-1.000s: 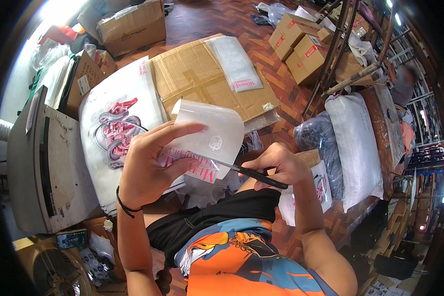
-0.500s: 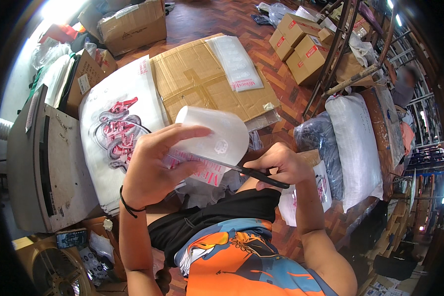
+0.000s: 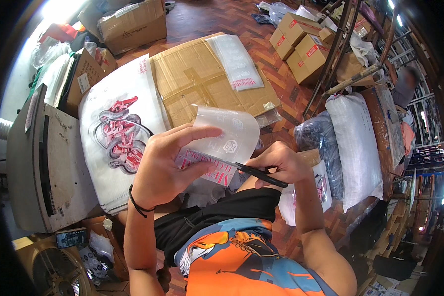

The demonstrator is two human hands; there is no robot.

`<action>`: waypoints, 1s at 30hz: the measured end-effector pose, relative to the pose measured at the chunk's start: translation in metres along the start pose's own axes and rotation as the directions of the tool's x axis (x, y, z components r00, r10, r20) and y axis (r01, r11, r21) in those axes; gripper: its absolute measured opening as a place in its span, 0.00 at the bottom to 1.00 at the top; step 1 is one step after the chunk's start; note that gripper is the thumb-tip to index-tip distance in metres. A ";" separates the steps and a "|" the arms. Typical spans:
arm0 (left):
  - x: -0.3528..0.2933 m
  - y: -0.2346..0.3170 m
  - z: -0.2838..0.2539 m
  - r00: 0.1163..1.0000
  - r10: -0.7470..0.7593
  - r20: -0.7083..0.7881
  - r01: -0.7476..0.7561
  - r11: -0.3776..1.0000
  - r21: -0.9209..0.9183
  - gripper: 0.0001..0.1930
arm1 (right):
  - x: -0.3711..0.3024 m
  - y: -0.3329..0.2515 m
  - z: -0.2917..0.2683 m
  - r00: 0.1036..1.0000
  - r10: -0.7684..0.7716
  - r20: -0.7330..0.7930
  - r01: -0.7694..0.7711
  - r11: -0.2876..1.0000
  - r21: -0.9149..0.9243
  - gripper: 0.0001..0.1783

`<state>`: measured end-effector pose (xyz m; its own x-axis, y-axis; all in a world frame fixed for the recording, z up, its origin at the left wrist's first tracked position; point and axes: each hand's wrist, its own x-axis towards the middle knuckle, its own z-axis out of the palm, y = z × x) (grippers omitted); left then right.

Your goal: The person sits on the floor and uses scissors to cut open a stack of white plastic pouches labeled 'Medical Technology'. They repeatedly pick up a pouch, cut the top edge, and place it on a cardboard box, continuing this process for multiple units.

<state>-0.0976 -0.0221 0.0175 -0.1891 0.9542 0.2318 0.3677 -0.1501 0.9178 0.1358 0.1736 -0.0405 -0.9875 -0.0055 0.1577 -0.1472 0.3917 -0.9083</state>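
Observation:
My left hand (image 3: 168, 160) pinches the edge of a curled translucent printed film sheet (image 3: 241, 127) between thumb and fingers. Pink lettering shows on its lower part, with pale marks higher up. In my right hand (image 3: 285, 165) are black-handled scissors (image 3: 261, 174), their blades pointing left at the sheet and partly hidden by it and the left thumb. Beyond my hands lies a flat brown cardboard piece (image 3: 182, 84), with another printed film sheet (image 3: 237, 61) on it. To its left rests a stack of large white sheets (image 3: 96, 106) bearing a red and grey snake-like design.
A grey-white machine (image 3: 66, 167) stands at the left. Cardboard boxes (image 3: 306, 56) are piled at the far right, beside a metal rack (image 3: 330, 59). A long white wrapped bundle (image 3: 355, 143) lies at right. A fan (image 3: 59, 274) sits at lower left. Further right is another person (image 3: 402, 91).
My left hand and the film sheet have shifted slightly right, toward the scissors. The sheet's upper part is turned so its pale marks show more clearly. My right hand has barely moved.

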 end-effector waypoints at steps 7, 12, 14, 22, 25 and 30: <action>0.001 -0.002 0.009 1.000 -0.013 -0.010 0.012 0.999 -0.048 0.27 | 0.006 -0.007 -0.003 1.000 0.000 0.019 0.001 0.999 -0.040 0.25; 0.001 -0.005 0.008 1.000 -0.015 -0.026 0.014 0.999 -0.035 0.28 | 0.004 -0.009 -0.005 0.998 0.045 0.046 -0.042 0.997 -0.059 0.26; -0.002 -0.010 0.007 0.998 -0.035 -0.053 0.033 0.999 -0.026 0.29 | -0.006 0.001 -0.009 0.993 0.095 0.072 -0.091 0.994 -0.064 0.27; -0.087 -0.080 0.052 0.881 -0.469 0.065 0.422 0.717 -0.555 0.29 | -0.084 0.044 -0.016 0.832 0.554 0.031 -0.531 0.779 0.335 0.25; -0.131 -0.129 0.092 0.853 -0.499 0.155 0.521 0.792 -0.317 0.30 | -0.097 0.069 0.015 0.624 0.760 -0.182 -0.625 0.625 0.468 0.21; -0.166 -0.166 0.128 0.671 -0.718 0.184 0.697 0.526 -0.488 0.31 | -0.090 0.101 0.053 0.586 0.770 -0.253 -0.574 0.615 0.540 0.18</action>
<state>-0.0108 -0.1221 -0.2145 -0.2230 0.7960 -0.5627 -0.3824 0.4596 0.8016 0.2063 0.1648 -0.1672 -0.6772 0.5316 -0.5088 0.4461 -0.2533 -0.8584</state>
